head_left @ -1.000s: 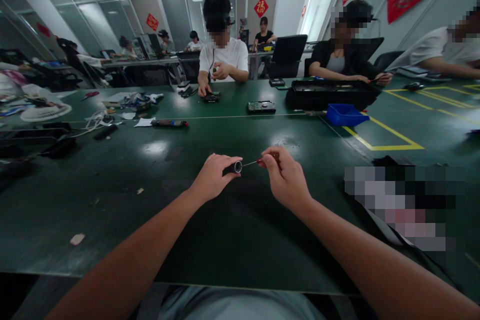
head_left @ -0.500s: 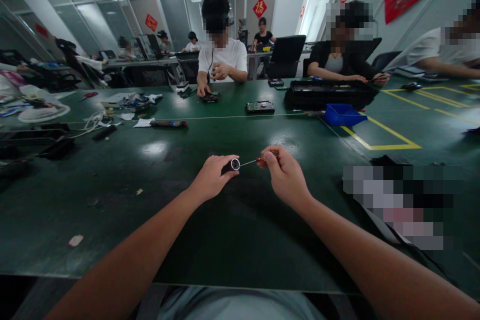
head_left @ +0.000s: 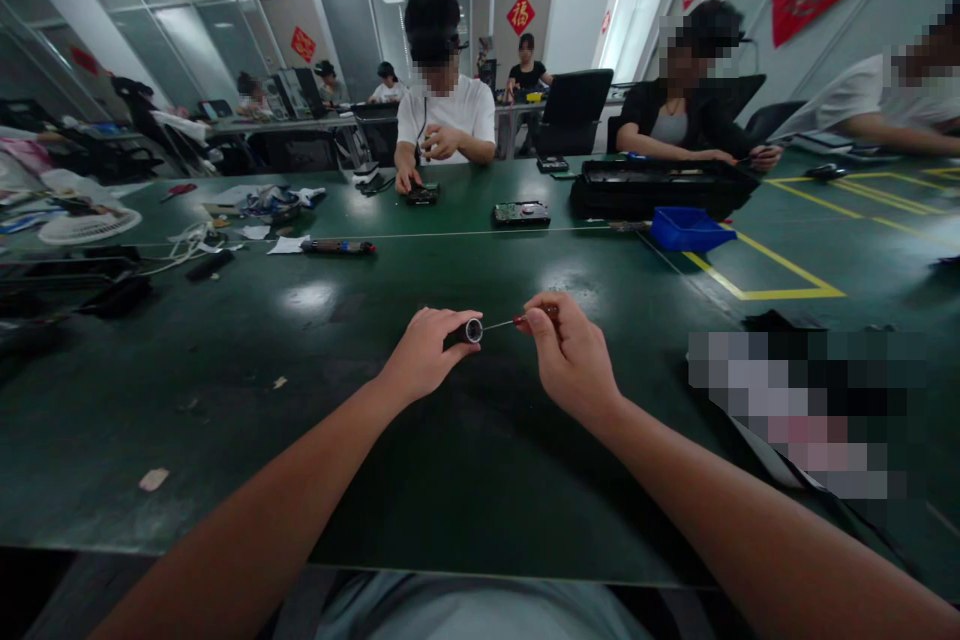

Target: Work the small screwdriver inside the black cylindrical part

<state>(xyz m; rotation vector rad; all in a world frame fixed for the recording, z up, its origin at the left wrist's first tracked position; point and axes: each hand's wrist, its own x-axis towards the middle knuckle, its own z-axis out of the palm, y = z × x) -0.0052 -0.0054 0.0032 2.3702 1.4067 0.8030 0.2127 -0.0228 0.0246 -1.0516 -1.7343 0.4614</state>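
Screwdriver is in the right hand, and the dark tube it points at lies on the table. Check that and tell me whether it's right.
Not quite: the head view shows the dark tube held in the left hand, not lying on the table. The screwdriver is in the right hand, pointing at the tube, as you say.

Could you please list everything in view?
table: one, green, foreground
cylinder: one, black, silvery rim, centre
screwdriver: one, red handle, centre
tray: one, blue, right
circuit boards: several, greenish, far side
case: one, black, far right
rod: one, dark, left
loose items: uncounted, mixed, left
lines: several, yellow, right
chairs: several, black, background
wall signs: several, red, background
other people: several, mixed clothing, background
blurred area: contents unclear, right
left hand: one, holding cylinder
right hand: one, holding screwdriver
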